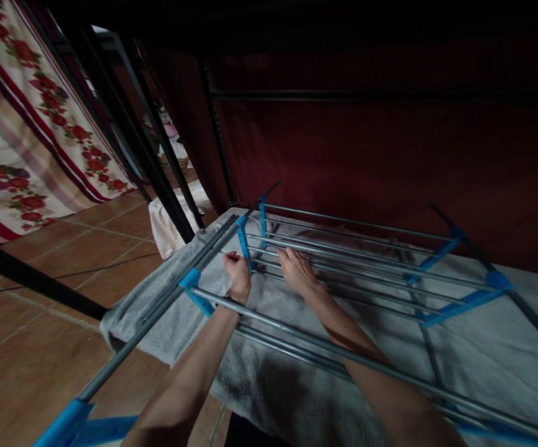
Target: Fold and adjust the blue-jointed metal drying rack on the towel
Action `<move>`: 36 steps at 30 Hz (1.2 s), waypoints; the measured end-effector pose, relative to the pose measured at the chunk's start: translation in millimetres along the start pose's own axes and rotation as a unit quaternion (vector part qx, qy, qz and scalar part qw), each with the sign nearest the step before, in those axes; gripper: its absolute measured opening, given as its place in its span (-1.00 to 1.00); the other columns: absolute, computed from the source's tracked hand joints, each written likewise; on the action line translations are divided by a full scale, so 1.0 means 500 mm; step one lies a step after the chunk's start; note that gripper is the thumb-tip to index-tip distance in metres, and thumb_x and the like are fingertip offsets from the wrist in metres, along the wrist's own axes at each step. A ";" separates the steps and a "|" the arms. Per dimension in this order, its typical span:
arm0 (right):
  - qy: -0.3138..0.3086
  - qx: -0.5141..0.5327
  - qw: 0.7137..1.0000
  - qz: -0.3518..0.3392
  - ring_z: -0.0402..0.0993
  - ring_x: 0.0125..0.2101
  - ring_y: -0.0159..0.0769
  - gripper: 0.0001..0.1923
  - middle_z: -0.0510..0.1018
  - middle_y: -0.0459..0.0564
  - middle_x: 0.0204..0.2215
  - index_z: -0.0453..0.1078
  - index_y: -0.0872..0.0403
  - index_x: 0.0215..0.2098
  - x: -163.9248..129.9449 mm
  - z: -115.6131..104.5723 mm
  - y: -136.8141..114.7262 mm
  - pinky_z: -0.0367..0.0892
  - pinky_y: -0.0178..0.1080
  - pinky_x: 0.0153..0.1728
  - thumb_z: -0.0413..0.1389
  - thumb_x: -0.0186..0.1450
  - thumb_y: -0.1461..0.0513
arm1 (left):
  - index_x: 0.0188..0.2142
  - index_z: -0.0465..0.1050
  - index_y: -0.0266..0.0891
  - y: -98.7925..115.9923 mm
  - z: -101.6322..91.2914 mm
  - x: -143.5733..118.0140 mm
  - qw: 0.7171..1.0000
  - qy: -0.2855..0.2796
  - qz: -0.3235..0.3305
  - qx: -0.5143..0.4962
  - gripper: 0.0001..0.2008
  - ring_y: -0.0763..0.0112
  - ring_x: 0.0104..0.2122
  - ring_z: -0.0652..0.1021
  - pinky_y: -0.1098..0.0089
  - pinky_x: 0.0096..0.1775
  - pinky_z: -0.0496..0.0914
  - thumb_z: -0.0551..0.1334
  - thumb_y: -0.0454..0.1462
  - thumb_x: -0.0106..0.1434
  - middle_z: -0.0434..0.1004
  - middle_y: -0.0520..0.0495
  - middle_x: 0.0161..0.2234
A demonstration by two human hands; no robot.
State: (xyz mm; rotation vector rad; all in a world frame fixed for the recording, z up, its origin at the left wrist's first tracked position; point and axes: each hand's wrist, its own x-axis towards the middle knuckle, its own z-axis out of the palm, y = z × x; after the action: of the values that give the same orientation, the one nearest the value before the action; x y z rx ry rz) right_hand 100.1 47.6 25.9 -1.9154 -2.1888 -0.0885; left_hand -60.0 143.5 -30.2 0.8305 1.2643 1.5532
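A rack of grey metal rods (366,347) joined by blue plastic connectors (196,290) lies on a grey cloth (259,366). Through the gap behind the nearest long rod reaches my left hand (238,273), its fingers curled beside the lower end of another blue connector (243,239). What those fingers hold, if anything, is hidden. My right hand (297,268) is closed around a thin rod of the middle section, just right of that connector. Both forearms pass between the rods, the left one under the front rod.
Black metal posts (124,124) stand at the left, with a floral curtain (40,130) behind them. Dark red fabric (366,155) hangs at the back, crossed by a black bar (343,96). Brown floor tiles (31,323) and a thin cable (73,275) lie to the left.
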 end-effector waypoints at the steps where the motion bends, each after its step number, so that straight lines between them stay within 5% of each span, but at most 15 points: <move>1: -0.001 0.004 1.000 -0.001 0.41 -0.02 -0.18 -0.54 0.47 0.13 0.01 0.28 0.06 0.23 0.009 0.002 -0.007 0.28 -0.18 0.01 -0.24 0.47 0.33 | -0.29 0.27 -0.14 0.001 0.000 0.012 0.999 0.010 0.025 0.019 -0.67 0.47 -0.44 0.46 0.44 -0.34 0.35 0.23 -0.49 -0.03 0.33 0.11 -0.45; 8: -0.025 0.012 0.999 0.030 0.43 -0.02 -0.20 -0.58 0.49 0.09 0.00 0.34 0.01 0.17 0.053 0.016 -0.020 0.31 -0.20 -0.05 -0.23 0.50 0.28 | -0.31 0.33 -0.14 -0.014 0.026 0.049 0.986 -0.067 0.115 0.101 -0.68 0.40 -0.35 0.45 0.37 -0.22 0.34 0.22 -0.50 -0.04 0.39 0.07 -0.42; 14: -0.024 0.018 0.999 0.015 0.43 0.00 -0.20 -0.59 0.49 0.08 0.01 0.34 -0.02 0.18 0.056 0.025 -0.007 0.31 -0.22 -0.06 -0.22 0.51 0.24 | -0.28 0.25 -0.13 -0.049 0.026 0.058 0.971 -0.086 0.182 0.128 -0.82 0.39 -0.41 0.39 0.35 -0.27 0.32 0.25 -0.26 0.15 0.31 0.08 -0.43; 36: -0.042 0.024 0.999 -0.003 0.43 0.05 -0.22 -0.53 0.50 0.04 0.09 0.26 -0.05 0.27 0.059 0.009 0.001 0.28 -0.20 -0.01 -0.29 0.54 0.18 | -0.46 0.25 -0.15 -0.039 0.045 0.055 0.983 -0.069 0.143 0.095 -0.73 0.43 -0.47 0.30 0.40 -0.37 0.27 0.21 -0.05 0.21 0.17 0.12 -0.55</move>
State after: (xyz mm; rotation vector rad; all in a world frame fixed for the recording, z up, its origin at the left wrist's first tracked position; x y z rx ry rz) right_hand 96.5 77.0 27.5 -1.9198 -2.2280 0.0448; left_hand -44.0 177.6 -45.0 1.2678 1.2453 1.5793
